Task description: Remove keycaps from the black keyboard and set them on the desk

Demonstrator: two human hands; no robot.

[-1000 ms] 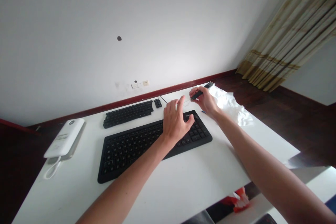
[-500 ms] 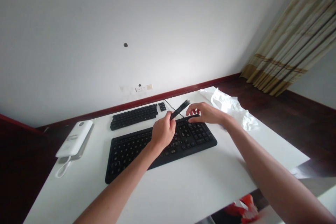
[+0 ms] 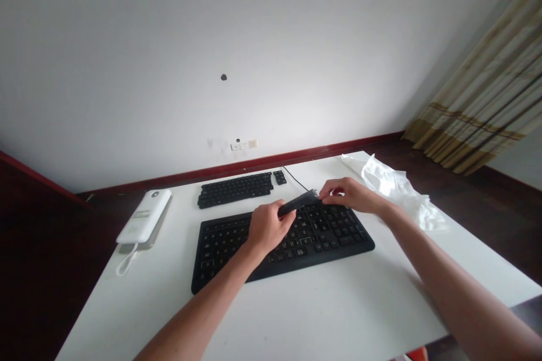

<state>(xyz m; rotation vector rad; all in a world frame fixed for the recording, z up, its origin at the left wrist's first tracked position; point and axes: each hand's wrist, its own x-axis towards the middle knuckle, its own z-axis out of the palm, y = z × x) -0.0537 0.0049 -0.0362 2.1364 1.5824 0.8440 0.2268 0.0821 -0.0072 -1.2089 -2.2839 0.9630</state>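
My left hand (image 3: pixel 270 227) is closed around a black stick-shaped tool (image 3: pixel 298 202) with a pale, frayed-looking tip, apparently a brush. It is held tilted above the keyboard. Fingers of my right hand (image 3: pixel 349 194) pinch at the pale tip; just what they grip there is too small to make out. Below both hands lies a black keyboard (image 3: pixel 313 262), with many keycaps off and small sockets showing. Behind it, the loose black keycaps (image 3: pixel 237 189) are set out in rows, with a small separate group (image 3: pixel 280 177) to their right.
A white power bank (image 3: pixel 146 217) with a looped strap lies at the left of the white table (image 3: pixel 339 316). Crumpled white plastic (image 3: pixel 393 186) covers part of the right side. A thin cable (image 3: pixel 295 177) runs off behind the keyboard. The wall (image 3: pixel 296 67) stands beyond.
My right hand has come to the tip of the brush, where its fingers now pinch. The brush is tilted lower, and the whole view has shifted slightly left.
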